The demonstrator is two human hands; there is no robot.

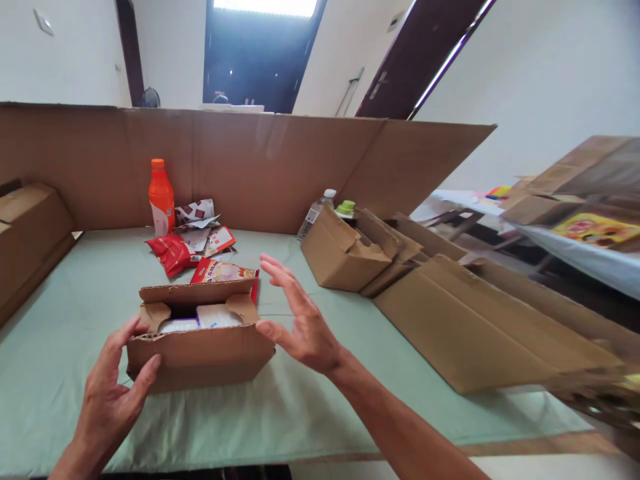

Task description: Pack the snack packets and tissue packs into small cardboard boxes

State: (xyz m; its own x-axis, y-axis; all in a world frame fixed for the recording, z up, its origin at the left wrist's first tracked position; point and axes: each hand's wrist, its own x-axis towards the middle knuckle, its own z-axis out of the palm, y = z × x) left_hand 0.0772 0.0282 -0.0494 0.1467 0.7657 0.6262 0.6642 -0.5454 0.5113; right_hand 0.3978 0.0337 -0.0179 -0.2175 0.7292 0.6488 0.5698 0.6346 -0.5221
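Note:
A small open cardboard box (203, 363) sits near the table's front edge, its flaps raised. Inside it are white packages (220, 316), one with a purple edge; what they hold cannot be made out. My left hand (113, 383) grips the box's left end, thumb on the front face and fingers at the side. Beside the right end, my right hand (305, 327) is open, fingers stretched out, thumb close to the box corner; whether it touches is unclear. Just behind the box lies a red and white snack packet (223, 272), partly hidden by the back flap.
Several packets (173, 253) lie beside an orange bottle (161, 200). At right stand a clear bottle (313, 215), a green-capped container (345, 208) and open cardboard boxes (450, 327). Another box (33, 233) is at left. A cardboard wall (250, 170) borders the green-covered table (340, 400).

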